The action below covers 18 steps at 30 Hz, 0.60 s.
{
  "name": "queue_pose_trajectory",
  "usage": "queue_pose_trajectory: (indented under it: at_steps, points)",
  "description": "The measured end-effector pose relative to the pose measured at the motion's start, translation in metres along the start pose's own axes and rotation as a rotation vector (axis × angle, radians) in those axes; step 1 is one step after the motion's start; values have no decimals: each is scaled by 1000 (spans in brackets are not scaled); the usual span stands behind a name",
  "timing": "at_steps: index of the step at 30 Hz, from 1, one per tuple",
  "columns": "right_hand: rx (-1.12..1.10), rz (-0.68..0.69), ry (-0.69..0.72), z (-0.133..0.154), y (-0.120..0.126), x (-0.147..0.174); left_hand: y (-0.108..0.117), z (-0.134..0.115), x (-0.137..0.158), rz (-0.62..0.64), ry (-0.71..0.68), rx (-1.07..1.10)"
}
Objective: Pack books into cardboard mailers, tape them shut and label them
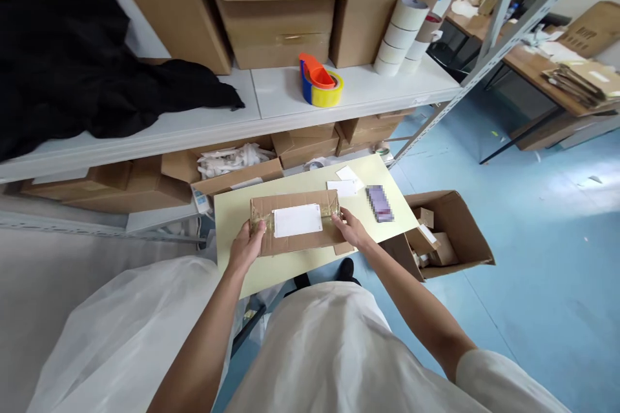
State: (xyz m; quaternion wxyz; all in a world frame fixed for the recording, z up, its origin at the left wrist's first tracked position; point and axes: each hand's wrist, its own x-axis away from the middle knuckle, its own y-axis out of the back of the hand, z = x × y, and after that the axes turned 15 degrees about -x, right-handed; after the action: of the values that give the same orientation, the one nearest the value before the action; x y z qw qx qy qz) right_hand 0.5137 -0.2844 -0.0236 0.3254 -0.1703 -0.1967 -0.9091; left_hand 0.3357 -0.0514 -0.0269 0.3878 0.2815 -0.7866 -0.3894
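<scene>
Before the person I'm watching [320, 355], a carton [290, 245] sits between left hand [247, 245] and right hand [353, 230], on or just above a table [261, 271]. Behind it, to the right, paper slips [341, 188] lie on the table. Right of the table, an open box [469, 226] holds smaller boxes [442, 250]. Beyond, a shelf [278, 103] bears cloth [87, 71] at left, a tape dispenser [320, 82] midway, tape rolls [400, 37] at right.

Head-worn camera, above and behind the left hand [247, 245] and right hand [352, 229], facing forward and down; shelf [278, 87] beyond them.
</scene>
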Motion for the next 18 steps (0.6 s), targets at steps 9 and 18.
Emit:
queue_pose_trajectory:
  at_steps: [9, 18]
  points:
    - [-62, -289, 85, -38, 135, 92, 9, -146, 55, 34, -263, -284]
    - [-196, -932, -19, -157, 273, 168, -149, -368, 104, 349, -825, -154]
